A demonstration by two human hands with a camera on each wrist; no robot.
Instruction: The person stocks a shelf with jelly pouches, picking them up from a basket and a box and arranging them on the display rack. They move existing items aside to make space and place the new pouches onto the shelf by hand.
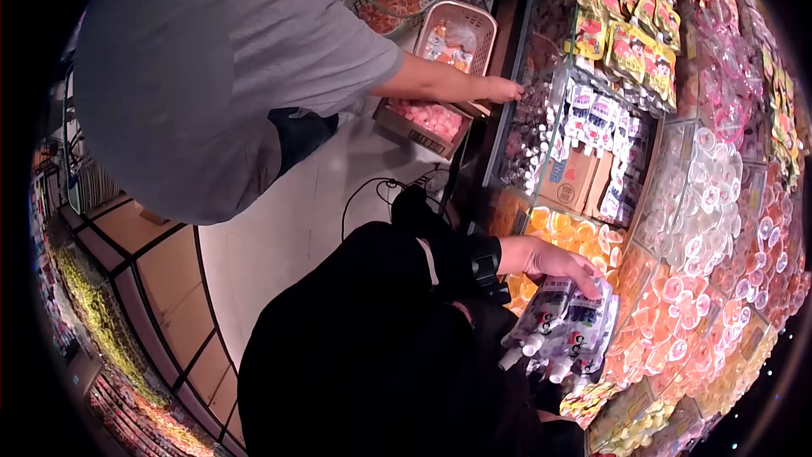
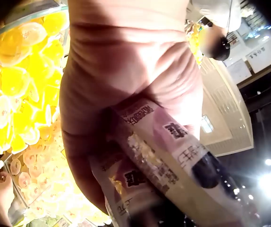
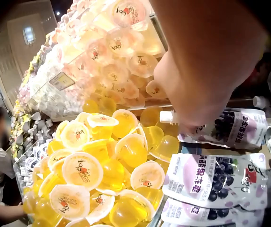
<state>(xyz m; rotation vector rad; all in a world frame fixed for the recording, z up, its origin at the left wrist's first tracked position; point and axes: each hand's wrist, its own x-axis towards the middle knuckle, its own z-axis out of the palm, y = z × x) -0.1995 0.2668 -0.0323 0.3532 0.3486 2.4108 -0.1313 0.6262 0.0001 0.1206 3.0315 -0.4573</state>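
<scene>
My left hand (image 1: 562, 267) grips a bunch of purple-and-white spouted jelly pouches (image 1: 562, 322), their white caps pointing down toward my body. In the left wrist view they hang under my fingers, showing dark lettering and a berry picture. My right hand (image 3: 192, 101) holds a similar grape-print pouch (image 3: 230, 130), its white cap (image 3: 167, 117) sticking out past the fingers. More grape pouches (image 3: 216, 177) lie stacked just beneath it. At the lower left of the left wrist view, my right hand (image 2: 0, 191) appears small. In the head view it is mostly hidden by my body and the pouches.
A bin of yellow-orange jelly cups (image 3: 112, 170) borders the pouches, with glass dividers between bins. Pink cups (image 1: 668, 313) and clear cups (image 1: 702, 203) slope up behind. Farther along, a person in grey (image 1: 254, 59) reaches to the shelf. Baskets (image 1: 465, 21) stand by it.
</scene>
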